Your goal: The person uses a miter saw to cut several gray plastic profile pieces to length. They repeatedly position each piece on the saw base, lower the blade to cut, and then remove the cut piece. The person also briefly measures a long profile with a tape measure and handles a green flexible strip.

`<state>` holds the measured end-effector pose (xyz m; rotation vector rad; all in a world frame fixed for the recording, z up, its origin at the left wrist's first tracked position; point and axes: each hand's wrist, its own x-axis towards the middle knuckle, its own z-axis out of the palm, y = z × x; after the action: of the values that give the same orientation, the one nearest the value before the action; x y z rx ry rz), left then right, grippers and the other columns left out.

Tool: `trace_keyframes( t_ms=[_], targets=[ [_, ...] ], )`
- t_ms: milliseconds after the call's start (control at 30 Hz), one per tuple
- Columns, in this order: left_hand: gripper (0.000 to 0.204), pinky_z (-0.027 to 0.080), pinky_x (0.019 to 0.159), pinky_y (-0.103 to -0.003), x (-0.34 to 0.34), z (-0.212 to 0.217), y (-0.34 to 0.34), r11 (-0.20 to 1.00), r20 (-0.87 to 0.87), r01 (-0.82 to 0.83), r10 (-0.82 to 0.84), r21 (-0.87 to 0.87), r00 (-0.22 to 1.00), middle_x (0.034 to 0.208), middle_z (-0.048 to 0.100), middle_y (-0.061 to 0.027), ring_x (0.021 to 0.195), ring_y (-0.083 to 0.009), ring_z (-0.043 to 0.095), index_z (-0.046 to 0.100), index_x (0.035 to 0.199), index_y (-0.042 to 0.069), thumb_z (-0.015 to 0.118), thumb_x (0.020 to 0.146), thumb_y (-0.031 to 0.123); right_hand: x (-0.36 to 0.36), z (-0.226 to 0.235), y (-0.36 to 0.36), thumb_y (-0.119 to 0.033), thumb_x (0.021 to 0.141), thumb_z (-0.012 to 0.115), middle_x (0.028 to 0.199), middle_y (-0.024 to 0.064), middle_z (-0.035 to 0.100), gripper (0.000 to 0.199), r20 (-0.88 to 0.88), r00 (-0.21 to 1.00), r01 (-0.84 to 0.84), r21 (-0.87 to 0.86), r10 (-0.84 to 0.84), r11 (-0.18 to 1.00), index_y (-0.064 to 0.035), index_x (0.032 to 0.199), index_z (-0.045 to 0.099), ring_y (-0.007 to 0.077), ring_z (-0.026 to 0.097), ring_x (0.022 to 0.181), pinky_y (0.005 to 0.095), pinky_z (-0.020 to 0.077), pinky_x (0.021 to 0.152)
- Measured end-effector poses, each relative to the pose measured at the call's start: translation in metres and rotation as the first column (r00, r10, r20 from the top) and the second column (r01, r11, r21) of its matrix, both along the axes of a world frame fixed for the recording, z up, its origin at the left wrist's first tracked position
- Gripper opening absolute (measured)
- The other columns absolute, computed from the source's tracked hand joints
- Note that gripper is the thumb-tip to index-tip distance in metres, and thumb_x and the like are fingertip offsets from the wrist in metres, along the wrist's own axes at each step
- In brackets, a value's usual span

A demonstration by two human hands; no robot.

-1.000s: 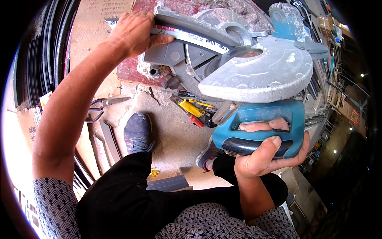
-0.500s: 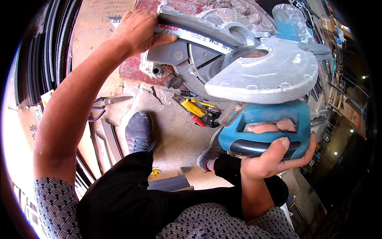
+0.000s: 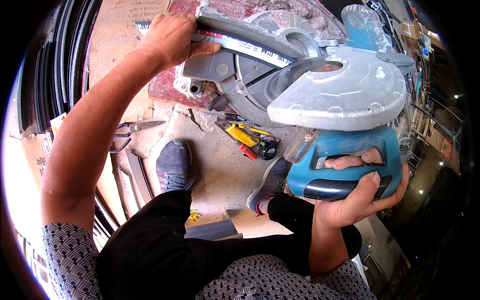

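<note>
A dusty miter saw with a grey guard and a teal body stands in front of me. My right hand is wrapped round its teal handle, some fingers showing through the handle's opening. A long narrow strip with a white printed film lies along the saw's metal fence. My left hand is closed over the strip and fence, thumb pressed on the strip's near side. The strip's dark tip sticks out left of that hand. Its right end lies by the round blade, partly under the guard.
Scissors, a yellow utility knife and a black tape measure lie on the floor near my shoes. Long dark profiles stand at the left. A grey offcut lies between my legs.
My right hand and the saw head have moved a little to the right, baring more of the blade's area beside the strip. The left hand stays on the strip.
</note>
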<state>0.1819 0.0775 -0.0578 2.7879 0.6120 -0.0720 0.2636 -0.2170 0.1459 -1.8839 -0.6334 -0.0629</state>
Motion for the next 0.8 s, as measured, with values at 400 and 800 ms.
trace_keyframes(
  t_ms=[400,800],
  targets=[
    [0.088,0.045,0.103,-0.049,0.004,0.008,0.001,0.997,-0.079,-0.012,0.006,-0.077,0.997,0.097,0.070,-0.0224,0.102,-0.0373,0.069,0.067,0.103,-0.003,0.060,0.083,0.082,0.002,0.001,-0.002,-0.014,0.096,0.049,0.109,0.0176,0.063,0.062,0.012,1.000,-0.008,-0.028,0.008,1.000,-0.0019,0.148,0.018,0.0173,0.065,0.059,0.0391,0.0629,0.073],
    [0.079,0.047,0.098,-0.051,0.003,0.002,0.000,1.000,-0.029,0.010,-0.011,-0.019,1.000,0.088,0.071,-0.0160,0.091,-0.0320,0.072,0.071,0.100,0.002,0.056,0.087,0.079,0.002,0.007,-0.004,-0.016,0.099,0.047,0.096,0.0170,0.062,0.058,-0.028,0.999,0.028,-0.045,-0.029,0.999,-0.0040,0.150,0.021,0.0195,0.061,0.059,0.0403,0.0605,0.071]
  ],
)
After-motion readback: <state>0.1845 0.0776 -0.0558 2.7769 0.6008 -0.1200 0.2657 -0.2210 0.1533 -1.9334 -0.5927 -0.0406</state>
